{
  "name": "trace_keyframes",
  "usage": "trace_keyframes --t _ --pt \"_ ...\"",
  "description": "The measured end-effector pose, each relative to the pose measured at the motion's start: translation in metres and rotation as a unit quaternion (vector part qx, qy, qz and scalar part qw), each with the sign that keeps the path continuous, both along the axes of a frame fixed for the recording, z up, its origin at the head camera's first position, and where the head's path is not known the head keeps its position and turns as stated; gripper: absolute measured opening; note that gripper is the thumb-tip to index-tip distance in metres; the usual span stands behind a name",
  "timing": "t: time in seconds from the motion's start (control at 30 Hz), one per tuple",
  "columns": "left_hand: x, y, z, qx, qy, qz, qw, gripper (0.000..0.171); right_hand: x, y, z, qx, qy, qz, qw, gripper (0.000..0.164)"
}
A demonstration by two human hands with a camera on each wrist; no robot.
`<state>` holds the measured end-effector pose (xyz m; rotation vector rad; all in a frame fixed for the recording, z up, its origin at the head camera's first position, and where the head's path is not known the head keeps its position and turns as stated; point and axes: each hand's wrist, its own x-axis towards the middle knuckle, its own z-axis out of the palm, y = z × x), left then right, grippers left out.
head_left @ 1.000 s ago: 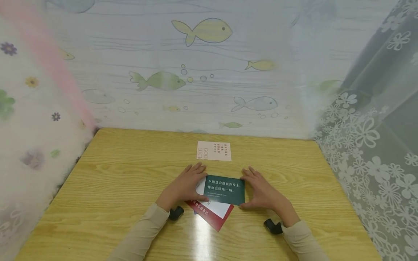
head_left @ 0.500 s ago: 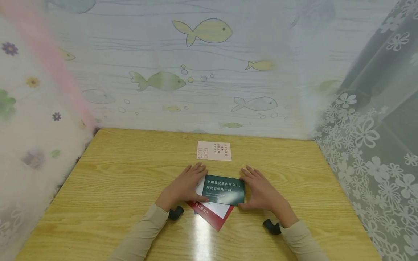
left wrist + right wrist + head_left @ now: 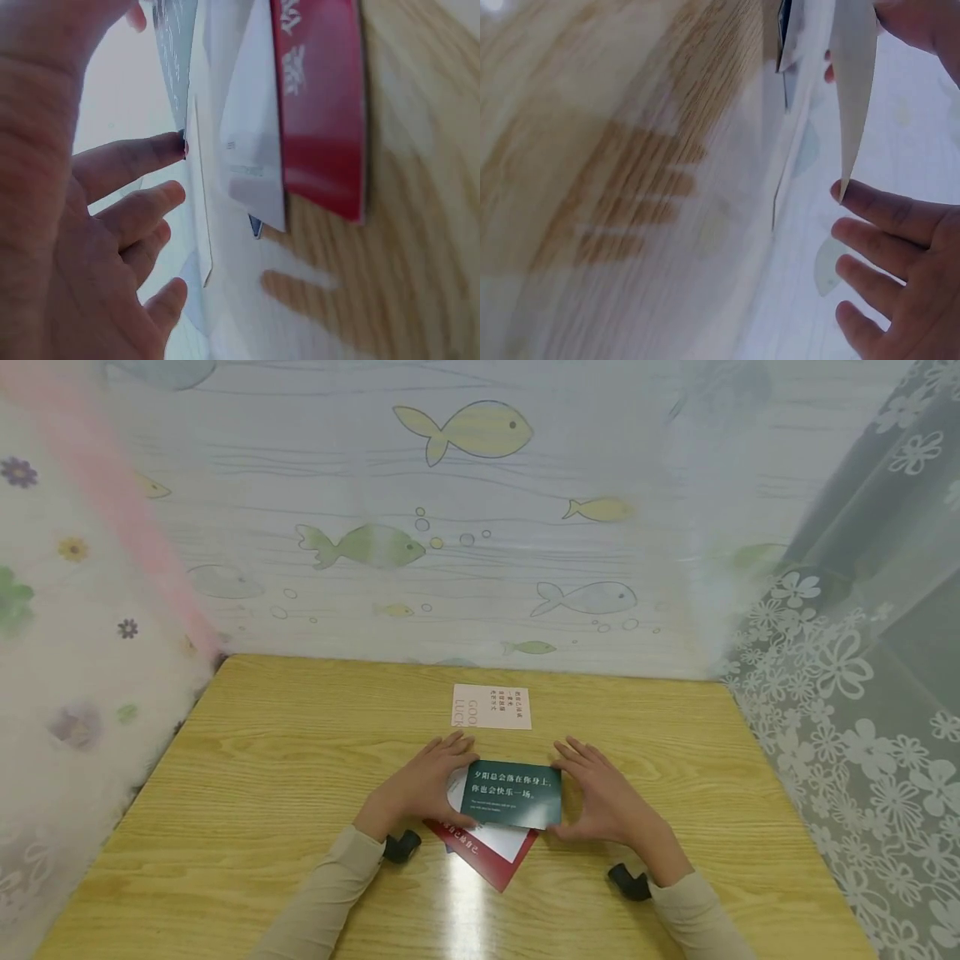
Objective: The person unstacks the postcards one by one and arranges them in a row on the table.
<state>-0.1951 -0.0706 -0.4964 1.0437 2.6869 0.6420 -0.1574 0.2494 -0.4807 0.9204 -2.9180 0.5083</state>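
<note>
A dark green card (image 3: 512, 795) printed with white writing is held between both hands in the head view. My left hand (image 3: 423, 785) holds its left edge by thumb and index finger. On the opposite edge, the thumb and index finger of my right hand (image 3: 609, 800) hold the corners. The right wrist view shows the card's pale underside (image 3: 855, 82) raised off the table, with the other fingers spread. Below it lie a white card (image 3: 510, 842) and a red-bordered card (image 3: 491, 870), overlapping and partly hidden. The left wrist view shows the red card (image 3: 322, 112) flat on the wood.
A pale card (image 3: 491, 707) reading "GOOD LUCK" lies sideways farther back on the wooden table (image 3: 300, 760). A bluish corner peeks from under the red-bordered card. Behind the table hangs a fish-print curtain (image 3: 480, 527); flowered lace (image 3: 840, 735) hangs at the right.
The green card has shifted slightly left, and its tilt changed briefly as glare crossed it. Both hands keep hold of it. The cards on the table have not moved.
</note>
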Motion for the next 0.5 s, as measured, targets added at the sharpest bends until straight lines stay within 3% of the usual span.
trace_keyframes --t 0.3,0.5 --pt "-0.002 0.0006 -0.0012 0.036 0.02 0.006 0.9991 0.097 0.003 0.0009 0.0011 -0.001 -0.009 -0.015 1.0 0.098" --pt "-0.0001 -0.0001 0.0013 0.047 0.04 0.005 0.9981 0.098 0.0034 0.0047 0.0001 -0.043 -0.021 -0.011 0.999 0.095"
